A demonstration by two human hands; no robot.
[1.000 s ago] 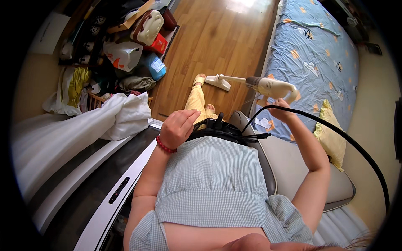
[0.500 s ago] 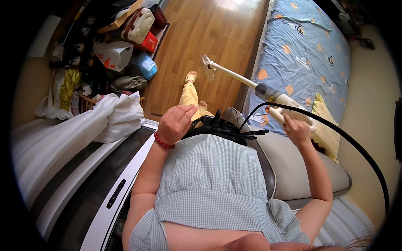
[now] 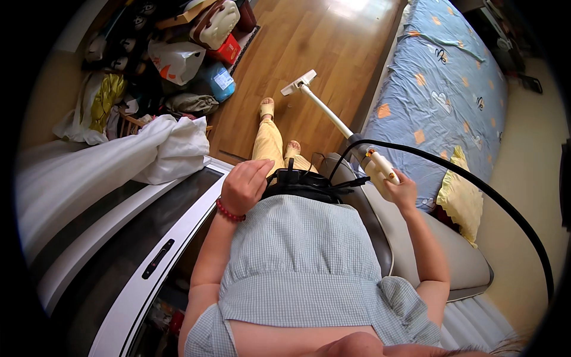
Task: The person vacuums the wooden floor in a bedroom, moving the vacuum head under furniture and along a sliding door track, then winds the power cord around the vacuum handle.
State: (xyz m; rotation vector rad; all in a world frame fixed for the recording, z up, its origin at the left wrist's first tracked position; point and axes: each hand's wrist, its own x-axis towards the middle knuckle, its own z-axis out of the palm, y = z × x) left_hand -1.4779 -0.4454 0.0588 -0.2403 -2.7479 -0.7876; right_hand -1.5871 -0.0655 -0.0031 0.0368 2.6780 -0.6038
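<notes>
My right hand (image 3: 403,191) is wrapped round the handle of a white stick vacuum cleaner (image 3: 333,116). The cleaner's tube slants away to the left, down to a flat floor head (image 3: 298,83) on the wooden floor, just beyond my feet. A thick black cable (image 3: 440,159) arches over the cleaner's body and hides part of it. In front of my waist, my left hand (image 3: 244,185) is closed, fingers pressed together, with nothing visible in it. Beside it sits a black waist pack (image 3: 306,185) with straps hanging from it.
On the right, a bed with a blue patterned sheet (image 3: 440,95) borders the wooden floor (image 3: 315,35), with a yellow pillow (image 3: 461,199) at its near end. Bags and boxes (image 3: 175,62) crowd the far left. Nearer stand a white curtain (image 3: 143,149) and a white-framed sliding door (image 3: 160,256).
My right hand has come left and nearer my body with the vacuum cleaner. Its floor head has swung from tilted to lying flat and crosswise. My left hand has barely moved.
</notes>
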